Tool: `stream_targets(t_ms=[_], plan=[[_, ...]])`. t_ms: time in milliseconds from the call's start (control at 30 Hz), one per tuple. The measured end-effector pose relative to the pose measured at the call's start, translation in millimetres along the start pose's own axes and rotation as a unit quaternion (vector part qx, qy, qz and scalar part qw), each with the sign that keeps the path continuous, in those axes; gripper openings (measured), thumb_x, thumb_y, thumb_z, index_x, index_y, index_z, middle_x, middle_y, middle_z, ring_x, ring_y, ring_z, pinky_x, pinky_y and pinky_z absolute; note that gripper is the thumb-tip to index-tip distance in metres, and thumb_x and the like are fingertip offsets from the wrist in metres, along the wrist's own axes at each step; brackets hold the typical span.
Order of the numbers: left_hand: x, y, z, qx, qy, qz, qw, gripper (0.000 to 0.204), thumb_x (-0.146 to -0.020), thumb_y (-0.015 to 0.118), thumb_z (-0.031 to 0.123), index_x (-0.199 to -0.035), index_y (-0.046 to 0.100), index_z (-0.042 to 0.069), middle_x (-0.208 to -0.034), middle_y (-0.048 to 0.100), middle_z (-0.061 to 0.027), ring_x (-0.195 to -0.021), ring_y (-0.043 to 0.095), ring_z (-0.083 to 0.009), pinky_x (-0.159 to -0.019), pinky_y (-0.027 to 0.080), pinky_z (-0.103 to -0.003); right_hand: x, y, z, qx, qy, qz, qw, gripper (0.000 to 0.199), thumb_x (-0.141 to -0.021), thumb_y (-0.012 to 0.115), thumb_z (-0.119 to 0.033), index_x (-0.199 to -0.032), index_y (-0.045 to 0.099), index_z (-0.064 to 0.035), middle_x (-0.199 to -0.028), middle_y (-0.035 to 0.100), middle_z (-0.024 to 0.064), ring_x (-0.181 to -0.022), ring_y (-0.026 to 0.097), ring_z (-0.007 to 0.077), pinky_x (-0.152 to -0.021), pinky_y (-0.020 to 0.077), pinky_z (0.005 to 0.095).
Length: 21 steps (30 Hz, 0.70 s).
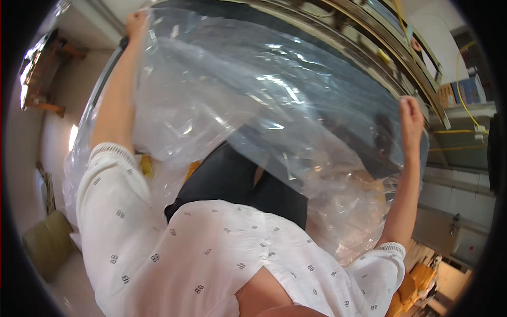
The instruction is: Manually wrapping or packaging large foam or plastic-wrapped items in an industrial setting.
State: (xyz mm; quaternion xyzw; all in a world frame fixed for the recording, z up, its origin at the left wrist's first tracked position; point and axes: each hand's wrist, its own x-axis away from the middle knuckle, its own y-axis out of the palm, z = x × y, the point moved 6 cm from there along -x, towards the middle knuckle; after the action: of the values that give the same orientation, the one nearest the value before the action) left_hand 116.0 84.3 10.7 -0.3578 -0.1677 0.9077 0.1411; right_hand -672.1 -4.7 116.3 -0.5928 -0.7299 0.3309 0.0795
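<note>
nearest is the white patterned shirt [211, 253], arms raised out of it. the clear plastic sheet [253, 105] hangs spread between both hands, its long axis running from upper left to lower right, draping back toward the shirt. the right hand [411, 113] is closed on the sheet's right edge; the left hand [136, 24], farther out, pinches its far top corner. beyond the sheet curve metal rails [369, 31].

Clear plastic sheet [253, 105]; white shirt [211, 253] (small dark print); black trousers [227, 179].
</note>
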Motion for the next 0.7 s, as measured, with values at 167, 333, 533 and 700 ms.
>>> stream_targets(t_ms=[167, 333, 533, 700], plan=[[12, 52, 6, 0.183, -0.112, -0.097, 0.972, 0.031, -0.084, 0.048, 0.029, -0.092, 0.059, 0.0, -0.088, 0.062, -0.0202, -0.087, 0.059, -0.0337, -0.077, 0.046, -0.039, 108, 212, -132, -0.339, 0.164, -0.363, 0.853, 0.02, -0.086, 0.053, -0.013, -0.101, 0.058, -0.0003, -0.093, 0.062, 0.008, -0.084, 0.061, 0.016, -0.074, 0.0488, 0.0272], [-9, 62, -11, -0.02, -0.049, 0.105, 0.993, 0.028, -0.082, 0.049, 0.026, -0.089, 0.059, 0.001, -0.089, 0.061, -0.0221, -0.087, 0.057, -0.0371, -0.077, 0.044, -0.043, 147, 356, -148, -0.128, -0.13, -0.267, 0.947, 0.052, -0.077, 0.066, -0.02, -0.124, 0.047, -0.0062, -0.132, 0.042, 0.0158, -0.125, 0.037, 0.0264, -0.102, 0.03, 0.0366], [12, 61, 10, -0.018, -0.042, 0.092, 0.995, 0.025, -0.083, 0.049, 0.023, -0.092, 0.055, 0.001, -0.087, 0.058, -0.0232, -0.088, 0.054, -0.0392, -0.078, 0.042, -0.044, 199, 396, -175, 0.001, -0.268, -0.494, 0.827, 0.022, -0.076, 0.066, -0.023, -0.09, 0.057, -0.009, -0.088, 0.061, 0.0088, -0.081, 0.057, 0.0283, -0.072, 0.0413, 0.0387], [16, 18, 42, 0.008, -0.033, 0.122, 0.992, 0.026, -0.084, 0.049, 0.023, -0.097, 0.052, 0.001, -0.089, 0.058, -0.0236, -0.087, 0.054, -0.0386, -0.079, 0.042, -0.044, 144, 241, -261, -0.266, -0.211, -0.434, 0.834, 0.017, -0.075, 0.066, -0.019, -0.08, 0.059, -0.0051, -0.065, 0.06, 0.0071, -0.067, 0.063, 0.0231, -0.059, 0.0454, 0.031]])
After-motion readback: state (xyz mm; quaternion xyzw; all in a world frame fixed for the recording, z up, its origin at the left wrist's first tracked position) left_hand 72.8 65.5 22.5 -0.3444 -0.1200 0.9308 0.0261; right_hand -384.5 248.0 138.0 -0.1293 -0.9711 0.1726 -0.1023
